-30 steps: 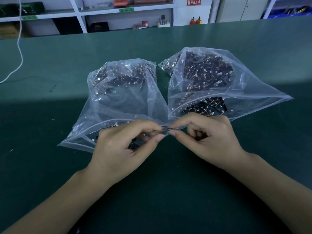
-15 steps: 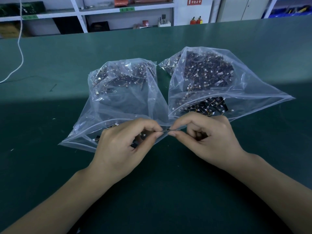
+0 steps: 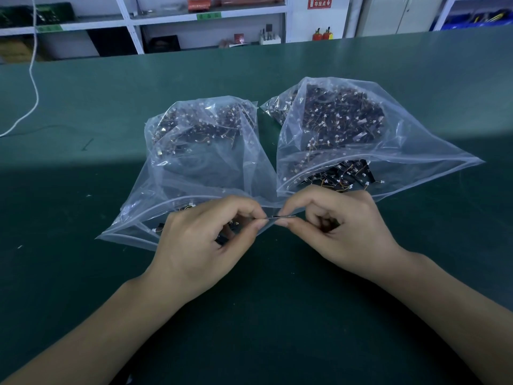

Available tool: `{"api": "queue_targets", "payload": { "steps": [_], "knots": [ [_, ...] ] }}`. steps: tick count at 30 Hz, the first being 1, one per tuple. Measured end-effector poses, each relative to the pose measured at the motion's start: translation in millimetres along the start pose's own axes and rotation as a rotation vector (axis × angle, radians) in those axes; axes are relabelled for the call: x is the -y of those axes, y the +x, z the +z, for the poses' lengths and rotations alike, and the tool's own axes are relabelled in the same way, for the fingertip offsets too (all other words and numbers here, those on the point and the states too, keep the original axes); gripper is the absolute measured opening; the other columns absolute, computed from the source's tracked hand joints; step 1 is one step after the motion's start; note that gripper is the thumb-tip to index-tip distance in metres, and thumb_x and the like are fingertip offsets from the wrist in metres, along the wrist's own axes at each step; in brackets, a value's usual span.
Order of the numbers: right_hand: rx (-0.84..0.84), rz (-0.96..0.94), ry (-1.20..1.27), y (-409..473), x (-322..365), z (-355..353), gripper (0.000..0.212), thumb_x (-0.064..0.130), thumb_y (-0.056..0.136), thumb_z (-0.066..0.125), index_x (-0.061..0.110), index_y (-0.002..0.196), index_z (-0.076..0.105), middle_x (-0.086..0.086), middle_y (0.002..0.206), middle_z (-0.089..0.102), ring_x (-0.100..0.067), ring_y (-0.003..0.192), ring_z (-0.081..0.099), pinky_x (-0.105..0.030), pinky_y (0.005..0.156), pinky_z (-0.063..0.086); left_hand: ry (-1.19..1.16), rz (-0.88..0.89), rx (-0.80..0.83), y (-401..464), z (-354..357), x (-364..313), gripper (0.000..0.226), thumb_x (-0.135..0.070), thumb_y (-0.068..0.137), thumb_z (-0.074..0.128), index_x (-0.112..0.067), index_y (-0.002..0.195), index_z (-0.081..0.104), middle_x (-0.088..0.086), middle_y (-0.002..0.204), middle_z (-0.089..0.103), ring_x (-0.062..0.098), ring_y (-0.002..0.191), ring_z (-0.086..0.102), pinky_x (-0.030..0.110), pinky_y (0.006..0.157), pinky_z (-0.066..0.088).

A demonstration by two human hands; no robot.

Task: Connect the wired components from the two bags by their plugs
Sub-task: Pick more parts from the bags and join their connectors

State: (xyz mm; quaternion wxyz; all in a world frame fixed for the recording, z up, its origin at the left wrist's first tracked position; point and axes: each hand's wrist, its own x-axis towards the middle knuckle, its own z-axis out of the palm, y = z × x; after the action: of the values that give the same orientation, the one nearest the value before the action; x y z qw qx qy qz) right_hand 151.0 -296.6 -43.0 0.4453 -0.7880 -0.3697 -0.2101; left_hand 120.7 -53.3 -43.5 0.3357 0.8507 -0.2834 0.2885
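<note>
Two clear plastic bags lie side by side on the green table, their open mouths toward me. The left bag (image 3: 194, 168) and the right bag (image 3: 388, 140) each hold several small black wired components with white plugs. My left hand (image 3: 205, 243) and my right hand (image 3: 338, 229) meet in front of the bags. Each pinches one end of a thin wire (image 3: 280, 217) stretched between thumb and forefinger. A small black component (image 3: 222, 240) sits under the fingers of my left hand. The plugs are hidden by the fingertips.
The green table (image 3: 277, 315) extends all around the bags. A white cable (image 3: 32, 79) hangs down onto the table at the far left. White shelving (image 3: 133, 23) with boxes stands behind the table's far edge.
Both hands stay close together at the same spot. The fingertips have shifted slightly, and a short stretch of wire shows between them.
</note>
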Motion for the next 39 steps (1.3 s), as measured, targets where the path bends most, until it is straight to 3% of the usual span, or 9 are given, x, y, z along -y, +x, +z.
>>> {"api": "queue_targets", "payload": {
  "steps": [10, 19, 23, 26, 30, 34, 39],
  "knots": [
    [0.008, 0.026, 0.030, 0.3, -0.2, 0.0, 0.012, 0.021, 0.097, 0.077, 0.009, 0.095, 0.073, 0.003, 0.051, 0.036, -0.014, 0.048, 0.033, -0.016, 0.054, 0.030, 0.018, 0.007, -0.014, -0.7, 0.7, 0.2, 0.005, -0.021, 0.099, 0.076, -0.016, 0.100, 0.078, -0.013, 0.087, 0.074, 0.004, 0.074, 0.070, 0.019, 0.067, 0.055],
    [0.084, 0.096, 0.043, -0.5, -2.7, -3.5, 0.011, 0.024, 0.097, 0.077, 0.015, 0.095, 0.071, 0.005, 0.052, 0.037, -0.012, 0.048, 0.033, -0.014, 0.057, 0.030, -0.006, 0.009, 0.007, -0.2, 1.9, 0.2, 0.009, -0.031, 0.101, 0.075, -0.029, 0.107, 0.070, -0.019, 0.093, 0.074, 0.004, 0.079, 0.072, 0.026, 0.065, 0.060],
    [0.090, 0.164, 0.027, -0.1, -9.7, -8.7, 0.011, 0.028, 0.098, 0.075, 0.020, 0.095, 0.069, 0.003, 0.052, 0.040, -0.012, 0.046, 0.034, -0.018, 0.054, 0.032, 0.096, -0.002, -0.005, 1.4, -2.9, 2.8, 0.024, -0.039, 0.104, 0.070, -0.021, 0.088, 0.071, -0.015, 0.081, 0.071, 0.010, 0.073, 0.070, 0.036, 0.061, 0.057],
    [0.104, 0.253, 0.006, 1.0, -16.9, -16.2, 0.011, 0.026, 0.097, 0.076, 0.020, 0.093, 0.068, 0.002, 0.052, 0.048, -0.013, 0.045, 0.039, -0.019, 0.054, 0.036, 0.136, 0.014, 0.036, 4.7, -8.0, 4.7, 0.038, -0.036, 0.108, 0.064, -0.016, 0.076, 0.071, -0.014, 0.084, 0.073, 0.012, 0.081, 0.073, 0.038, 0.067, 0.057],
    [0.139, 0.456, 0.143, 4.1, -22.4, -20.9, 0.013, 0.027, 0.098, 0.075, 0.021, 0.089, 0.067, -0.004, 0.056, 0.063, -0.016, 0.048, 0.051, -0.020, 0.057, 0.041, 0.202, 0.008, 0.125, 8.9, -8.8, 8.2, 0.036, -0.036, 0.108, 0.058, -0.015, 0.084, 0.075, -0.014, 0.101, 0.077, 0.008, 0.111, 0.072, 0.037, 0.101, 0.052],
    [0.095, 0.662, 0.320, 11.4, -25.3, -26.1, 0.020, 0.021, 0.103, 0.067, 0.011, 0.086, 0.063, -0.010, 0.061, 0.065, -0.015, 0.044, 0.043, -0.023, 0.049, 0.036, 0.233, -0.035, 0.136, 9.8, -10.3, 10.5, 0.036, -0.040, 0.107, 0.057, -0.018, 0.084, 0.074, -0.015, 0.105, 0.076, 0.007, 0.107, 0.069, 0.034, 0.104, 0.048],
    [0.024, 0.880, 0.286, 14.6, -35.1, -34.1, 0.019, 0.020, 0.099, 0.062, 0.011, 0.083, 0.062, -0.009, 0.060, 0.063, -0.015, 0.040, 0.036, -0.023, 0.041, 0.030, 0.237, -0.104, 0.185, 8.4, -8.8, 10.1, 0.031, -0.043, 0.104, 0.059, -0.022, 0.088, 0.075, -0.016, 0.103, 0.074, 0.009, 0.104, 0.069, 0.039, 0.100, 0.051]
  ]
}}
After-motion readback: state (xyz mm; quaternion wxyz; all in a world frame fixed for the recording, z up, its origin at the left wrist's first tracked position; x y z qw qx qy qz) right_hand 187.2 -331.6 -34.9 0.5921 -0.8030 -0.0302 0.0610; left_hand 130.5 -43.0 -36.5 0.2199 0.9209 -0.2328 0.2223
